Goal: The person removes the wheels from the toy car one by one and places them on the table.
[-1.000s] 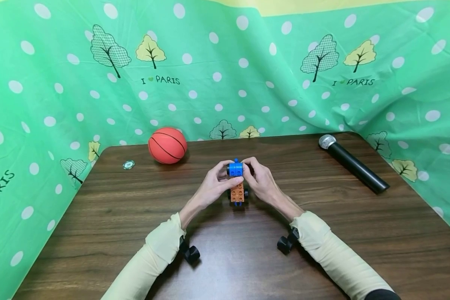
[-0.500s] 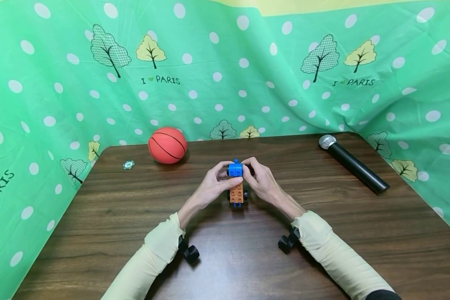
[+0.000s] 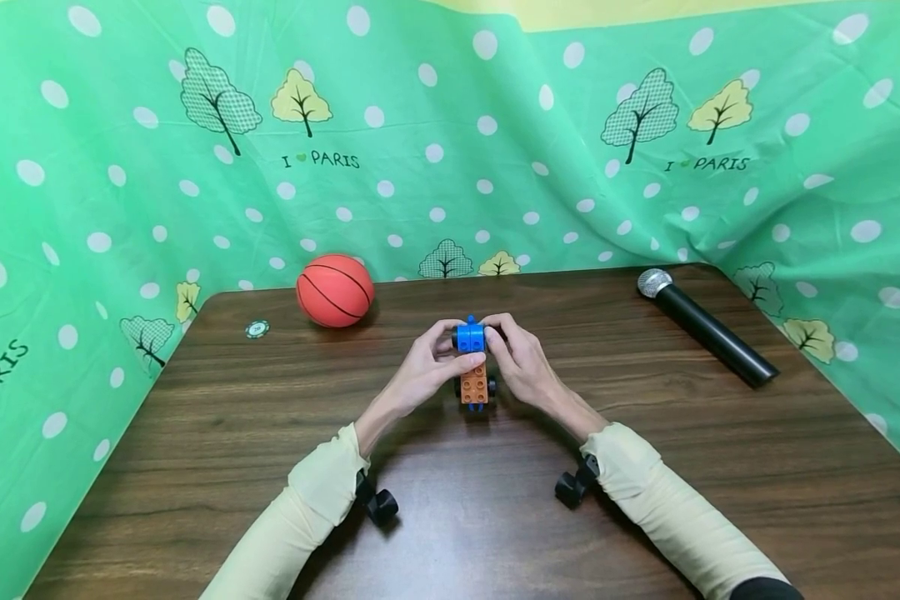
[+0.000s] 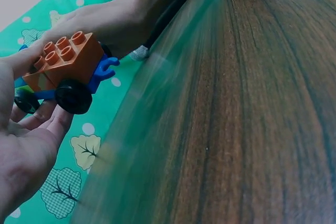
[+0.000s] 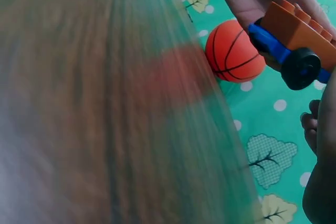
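Note:
A toy car (image 3: 474, 390) built of orange and blue bricks, with black wheels and a blue hook at its near end, is held up over the middle of the table. My left hand (image 3: 429, 367) grips it from the left, thumb across the orange bricks and fingers underneath. From the right, my right hand (image 3: 523, 358) pinches the far end beside the blue brick (image 3: 470, 337). In the left wrist view the studs of the toy car (image 4: 65, 59) face up. The right wrist view shows the toy car (image 5: 302, 38) from its side, with one wheel toward the camera.
On the brown wooden table (image 3: 450, 533), a red basketball (image 3: 335, 291) sits at the back left, beside a poker chip (image 3: 257, 330). A black microphone (image 3: 708, 327) with a silver head lies at the back right. A green dotted curtain (image 3: 450, 125) hangs behind the table.
Almost nothing moves. The toy car shifts very slightly in both hands, and the grips stay the same.

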The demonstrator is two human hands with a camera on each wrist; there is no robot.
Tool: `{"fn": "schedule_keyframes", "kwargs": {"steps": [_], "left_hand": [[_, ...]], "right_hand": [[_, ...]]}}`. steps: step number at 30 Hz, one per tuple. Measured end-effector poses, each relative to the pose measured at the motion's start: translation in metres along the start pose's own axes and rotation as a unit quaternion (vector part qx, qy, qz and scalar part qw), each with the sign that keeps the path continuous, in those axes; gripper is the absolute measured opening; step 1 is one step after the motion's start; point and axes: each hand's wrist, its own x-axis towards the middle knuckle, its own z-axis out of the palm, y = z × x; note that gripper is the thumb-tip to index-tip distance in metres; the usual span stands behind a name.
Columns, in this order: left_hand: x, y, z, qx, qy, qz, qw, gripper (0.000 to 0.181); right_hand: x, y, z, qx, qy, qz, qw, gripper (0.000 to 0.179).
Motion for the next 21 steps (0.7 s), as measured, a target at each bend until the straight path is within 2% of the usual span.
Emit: {"fn": "schedule_keyframes", "kwargs": {"steps": [4, 7, 12, 21], "left_hand": [[0.001, 0.001, 0.000, -0.002, 0.001, -0.002, 1.0000, 0.047], [0.001, 0.000, -0.001, -0.007, 0.001, -0.003, 1.0000, 0.046], [0.001, -0.001, -0.001, -0.009, 0.003, -0.005, 0.9999, 0.045], [0.002, -0.003, -0.001, -0.006, 0.006, -0.012, 0.9999, 0.047]], "right_hand": [[-0.002, -0.001, 0.005, 0.036, 0.011, 0.033, 0.9987, 0.016], [-0.003, -0.002, 0.008, 0.041, 0.028, 0.036, 0.9981, 0.015], [-0.003, -0.001, 0.011, 0.012, 0.046, 0.009, 0.9988, 0.014], [-0.001, 0.000, 0.010, -0.024, 0.037, -0.028, 0.9986, 0.016]]}}
